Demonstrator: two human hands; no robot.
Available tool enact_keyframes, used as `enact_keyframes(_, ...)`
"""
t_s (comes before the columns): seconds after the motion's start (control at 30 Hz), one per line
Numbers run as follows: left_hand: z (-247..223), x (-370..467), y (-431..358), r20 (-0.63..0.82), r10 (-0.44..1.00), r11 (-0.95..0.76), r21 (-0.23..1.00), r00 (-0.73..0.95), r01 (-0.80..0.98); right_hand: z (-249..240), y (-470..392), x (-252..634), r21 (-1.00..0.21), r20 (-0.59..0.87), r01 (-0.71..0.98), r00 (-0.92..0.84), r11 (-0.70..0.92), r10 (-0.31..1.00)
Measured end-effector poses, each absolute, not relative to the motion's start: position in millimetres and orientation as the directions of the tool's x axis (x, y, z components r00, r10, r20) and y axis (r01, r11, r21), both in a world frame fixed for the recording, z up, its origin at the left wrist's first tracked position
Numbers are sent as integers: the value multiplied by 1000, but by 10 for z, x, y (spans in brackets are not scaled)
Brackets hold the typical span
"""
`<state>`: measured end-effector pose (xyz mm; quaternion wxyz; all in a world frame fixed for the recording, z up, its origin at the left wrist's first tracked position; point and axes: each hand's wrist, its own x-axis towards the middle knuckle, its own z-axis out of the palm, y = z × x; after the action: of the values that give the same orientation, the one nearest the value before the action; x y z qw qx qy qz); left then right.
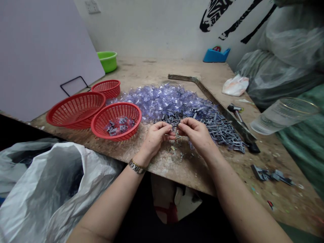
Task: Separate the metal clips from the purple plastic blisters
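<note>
My left hand (pixel 159 136) is pinched closed above the front of the table. Close to it on the right, my right hand (pixel 196 133) is closed in a pinch as well. A small clear-and-dark piece seems to sit between the fingertips, too small and covered to name. Just beyond both hands lies a heap of clear, purple-tinted plastic pieces (pixel 162 99) that look like suction cups. Narrow grey plastic clips (pixel 224 130) are piled along its right and near side. A red basket (pixel 95 126) left of my left hand holds several clear pieces with grey parts.
Two more red baskets (pixel 52 116) (pixel 117 84) stand behind, near a green basin (pixel 108 62). A bent metal bar (pixel 215 101) borders the heap. On the right are a hammer-like tool (pixel 236 111), a tilted glass (pixel 275 118) and grey parts (pixel 275 176). A white sack (pixel 93 165) hangs front left.
</note>
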<state>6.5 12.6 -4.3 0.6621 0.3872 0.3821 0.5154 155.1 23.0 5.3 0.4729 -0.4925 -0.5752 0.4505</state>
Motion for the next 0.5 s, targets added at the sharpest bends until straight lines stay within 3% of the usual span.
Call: enact_keyframes(0.5,-75,36,159,-149,971,217,879,186,-425,7,233,1558,-940,182,273,-111,207,977)
